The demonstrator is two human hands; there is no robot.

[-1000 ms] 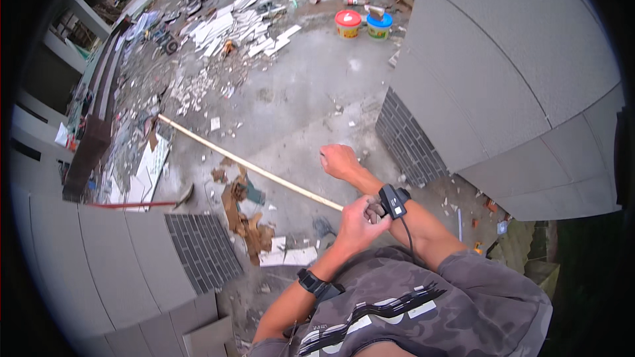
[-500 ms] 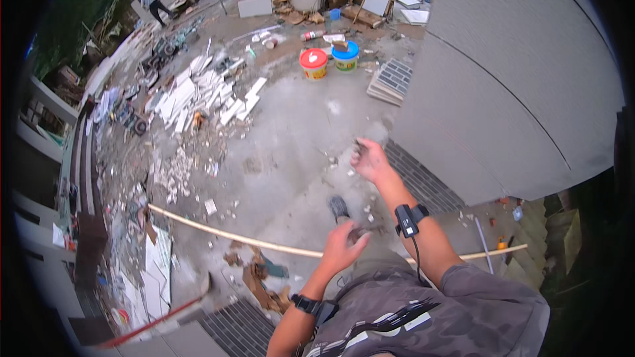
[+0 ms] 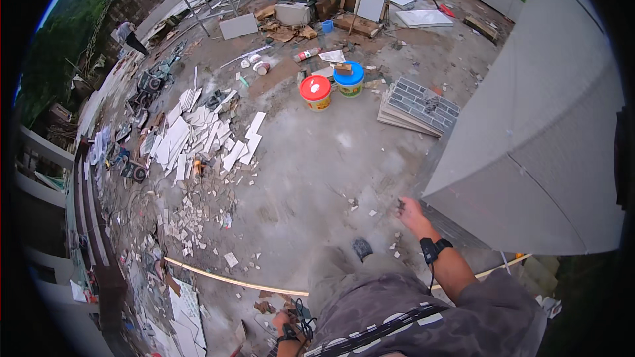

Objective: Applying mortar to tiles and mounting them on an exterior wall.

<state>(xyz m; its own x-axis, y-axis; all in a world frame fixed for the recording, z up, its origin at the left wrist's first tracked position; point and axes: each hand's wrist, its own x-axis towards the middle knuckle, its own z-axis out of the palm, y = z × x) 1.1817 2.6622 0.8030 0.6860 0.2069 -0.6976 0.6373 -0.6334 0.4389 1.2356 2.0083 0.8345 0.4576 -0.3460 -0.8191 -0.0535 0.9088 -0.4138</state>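
My right hand (image 3: pixel 414 215) is closed, with a small dark lump (image 3: pixel 401 204) at its fingertips that I cannot identify. It is held out beside the lower corner of a large grey-panelled column (image 3: pixel 522 185); whether they touch is unclear. My left hand (image 3: pixel 280 320) hangs low by my left side, next to a black cable (image 3: pixel 303 320). Its fingers are small and blurred, and whether it holds anything is hidden. Black bands are strapped round both wrists. My shoe (image 3: pixel 362 248) stands on the concrete floor (image 3: pixel 297 178) below the right hand.
A long pale wooden strip (image 3: pixel 238 282) crosses the floor by my legs. Ahead stand a red-lidded bucket (image 3: pixel 315 96) and a blue-lidded bucket (image 3: pixel 349 79), with stacked brick-pattern panels (image 3: pixel 420 106) to their right. Broken white tiles (image 3: pixel 198 135) litter the left. A person (image 3: pixel 131 38) is far off.
My view has tilted up and shifted, showing more floor beyond the column. My left hand has dropped from in front of me to my left side. The right hand stays extended, still closed.
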